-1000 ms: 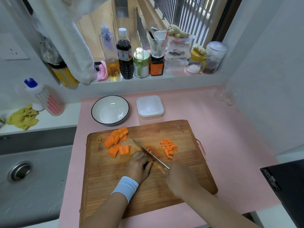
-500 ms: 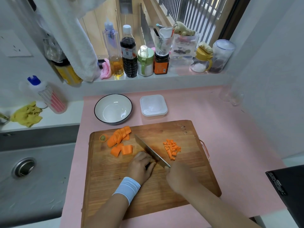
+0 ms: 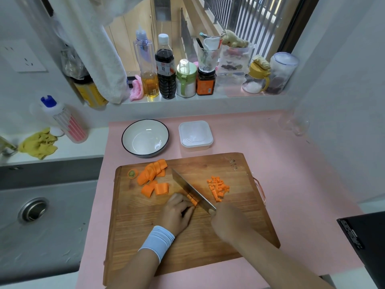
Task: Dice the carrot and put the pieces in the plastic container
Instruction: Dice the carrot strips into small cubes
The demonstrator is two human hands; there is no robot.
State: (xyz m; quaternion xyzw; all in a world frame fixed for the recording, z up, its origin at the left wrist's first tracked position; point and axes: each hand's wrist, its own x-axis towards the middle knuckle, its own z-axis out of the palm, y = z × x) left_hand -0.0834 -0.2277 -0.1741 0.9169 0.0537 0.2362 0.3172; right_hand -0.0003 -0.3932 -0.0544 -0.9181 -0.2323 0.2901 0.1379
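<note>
Mid-dice: left hand point(image 3: 177, 213) pins carrot strips point(image 3: 192, 200) with curled fingers, knuckles guiding the knife point(image 3: 191, 189) gripped by right hand point(image 3: 227, 222). Diced pile point(image 3: 218, 188) is parked right of the blade, uncut slices point(image 3: 154, 176) left. Plastic container point(image 3: 195, 135) looks lidded, behind cutting board point(image 3: 187, 247).

A pale blue ribbed wristband point(image 3: 156, 239) circles the left wrist, and both forearms show bare.

Barred window point(image 3: 245, 19) above a pink counter point(image 3: 295, 167) beside a grey sink point(image 3: 48, 236).
</note>
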